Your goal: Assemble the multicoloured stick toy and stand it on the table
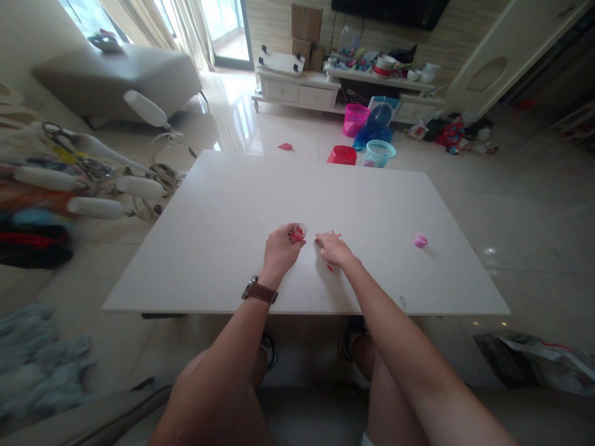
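Observation:
My left hand (280, 251), with a brown-strapped watch on its wrist, is wrapped round a small clear jar (298, 233) with red pieces inside. The jar's mouth faces up and toward the right. Just right of it, my right hand (335, 249) is low over the white table (251, 192), its fingers drawn together; what they hold, if anything, is too small to make out. One thin red piece (335, 234) shows beyond the right hand, and another red piece (330, 268) lies below it on the tabletop.
A pink crumpled-looking object (420, 240) rests on the table's right side, and a small clear item (402, 302) lies near the front edge. Past the far edge stand a red stool or bin (342, 155) and a light-blue basket (379, 152) on the floor.

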Action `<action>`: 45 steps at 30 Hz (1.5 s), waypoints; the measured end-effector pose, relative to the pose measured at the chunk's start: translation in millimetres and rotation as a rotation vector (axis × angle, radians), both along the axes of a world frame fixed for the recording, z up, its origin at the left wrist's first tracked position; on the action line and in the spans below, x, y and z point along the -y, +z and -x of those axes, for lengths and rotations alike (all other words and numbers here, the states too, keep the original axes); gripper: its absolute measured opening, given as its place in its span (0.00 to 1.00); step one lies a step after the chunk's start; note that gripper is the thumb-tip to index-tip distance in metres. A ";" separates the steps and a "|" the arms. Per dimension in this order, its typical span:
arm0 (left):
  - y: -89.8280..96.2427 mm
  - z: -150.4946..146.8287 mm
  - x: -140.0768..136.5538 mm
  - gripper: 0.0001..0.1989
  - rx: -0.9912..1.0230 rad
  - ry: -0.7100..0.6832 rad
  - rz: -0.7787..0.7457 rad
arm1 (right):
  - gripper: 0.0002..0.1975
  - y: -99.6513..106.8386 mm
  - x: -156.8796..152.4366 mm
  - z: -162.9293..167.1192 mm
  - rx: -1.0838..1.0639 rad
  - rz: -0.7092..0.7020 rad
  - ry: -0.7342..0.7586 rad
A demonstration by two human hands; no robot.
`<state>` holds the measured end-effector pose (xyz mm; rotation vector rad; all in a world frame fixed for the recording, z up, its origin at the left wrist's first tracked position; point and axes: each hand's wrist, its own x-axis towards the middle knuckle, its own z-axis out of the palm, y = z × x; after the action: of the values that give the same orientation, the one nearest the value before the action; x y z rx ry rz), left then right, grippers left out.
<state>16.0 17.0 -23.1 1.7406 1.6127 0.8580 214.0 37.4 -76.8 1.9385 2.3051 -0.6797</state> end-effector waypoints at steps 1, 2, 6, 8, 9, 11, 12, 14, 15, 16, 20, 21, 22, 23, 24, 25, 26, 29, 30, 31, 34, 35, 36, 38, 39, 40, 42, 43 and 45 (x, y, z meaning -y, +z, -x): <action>0.2 0.3 0.2 0.17 -0.002 0.000 0.003 | 0.25 0.5 -0.8 0.1 -0.002 -0.002 -0.007; 0.4 0.6 0.3 0.17 -0.001 0.000 0.003 | 0.24 1.2 -1.7 0.0 -0.004 -0.007 -0.013; 1.1 2.3 0.5 0.17 0.010 0.000 0.010 | 0.21 2.4 -3.3 -1.0 -0.007 -0.035 -0.021; 1.4 2.5 0.5 0.18 0.011 0.001 0.023 | 0.19 1.5 -3.0 -1.5 0.001 -0.048 -0.046; 1.5 2.4 0.5 0.18 0.015 0.002 0.029 | 0.18 0.8 -2.8 -1.6 0.007 -0.052 -0.063; 1.5 1.8 0.7 0.18 0.030 -0.006 0.034 | 0.16 -0.7 -2.4 -1.5 0.021 -0.052 -0.097; 1.3 1.3 0.9 0.18 0.041 -0.011 0.035 | 0.16 -1.2 -2.4 -1.3 0.029 -0.047 -0.112; 0.5 0.6 1.2 0.18 0.060 -0.021 0.035 | 0.15 -1.7 -2.6 -1.2 0.044 -0.025 -0.134; 0.1 0.3 1.2 0.18 0.066 -0.023 0.033 | 0.15 -1.4 -2.9 -1.4 0.054 -0.011 -0.144; -0.4 0.2 1.2 0.18 0.070 -0.024 0.032 | 0.15 -0.7 -3.1 -1.9 0.064 0.006 -0.153; -1.1 1.1 0.4 0.18 0.067 -0.023 0.038 | 0.16 6.0 -2.4 -6.0 0.098 0.085 -0.156; -0.8 1.3 0.1 0.18 0.063 -0.021 0.042 | 0.16 8.2 -1.5 -7.0 0.103 0.107 -0.146; -0.2 1.5 -0.1 0.18 0.058 -0.019 0.046 | 0.16 10.3 -0.3 -7.7 0.108 0.130 -0.134; 0.4 1.5 -0.3 0.18 0.056 -0.017 0.050 | 0.16 12.2 1.1 -8.0 0.114 0.155 -0.121; 1.1 1.4 -0.4 0.18 0.054 -0.016 0.052 | 0.16 13.7 2.7 -7.8 0.120 0.182 -0.109; 1.7 1.2 -0.5 0.18 0.055 -0.016 0.053 | 0.15 14.8 4.3 -7.1 0.128 0.210 -0.100; 2.2 0.8 -0.4 0.18 0.058 -0.016 0.053 | 0.15 15.5 5.7 -6.0 0.137 0.237 -0.092; 2.1 -0.5 0.1 0.17 0.073 -0.015 0.045 | 0.15 15.3 8.6 -0.9 0.167 0.294 -0.084; 1.6 -0.8 0.3 0.17 0.078 -0.017 0.042 | 0.16 14.7 9.2 1.1 0.178 0.302 -0.084; 1.1 -0.9 0.4 0.17 0.084 -0.020 0.039 | 0.17 13.9 9.6 3.1 0.188 0.308 -0.083; -0.5 -0.6 0.6 0.16 0.090 -0.029 0.037 | 0.17 11.3 10.6 7.3 0.200 0.312 -0.083; -0.7 -0.3 0.6 0.16 0.088 -0.029 0.038 | 0.17 10.7 10.5 7.2 0.196 0.305 -0.084; -0.7 0.0 0.6 0.17 0.086 -0.029 0.039 | 0.16 10.3 9.9 5.9 0.189 0.288 -0.087; -0.3 0.4 0.6 0.17 0.079 -0.027 0.041 | 0.14 10.5 7.0 -0.7 0.170 0.223 -0.108; 0.0 0.5 0.7 0.17 0.076 -0.025 0.041 | 0.13 10.9 4.8 -5.8 0.162 0.176 -0.129; 0.4 0.4 0.7 0.17 0.074 -0.024 0.040 | 0.13 11.3 2.2 -11.7 0.155 0.123 -0.158; 0.9 -0.1 0.9 0.17 0.073 -0.024 0.037 | 0.15 11.2 -2.9 -23.8 0.148 0.021 -0.228; 1.1 -0.5 1.0 0.17 0.074 -0.026 0.037 | 0.16 10.3 -4.9 -29.1 0.143 -0.023 -0.258; 1.4 -1.5 1.1 0.17 0.080 -0.027 0.040 | 0.17 6.4 -7.3 -36.7 0.123 -0.096 -0.292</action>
<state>17.5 15.9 -21.7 1.6761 1.5413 0.8660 250.8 44.7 -70.4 2.3170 2.0404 -0.4583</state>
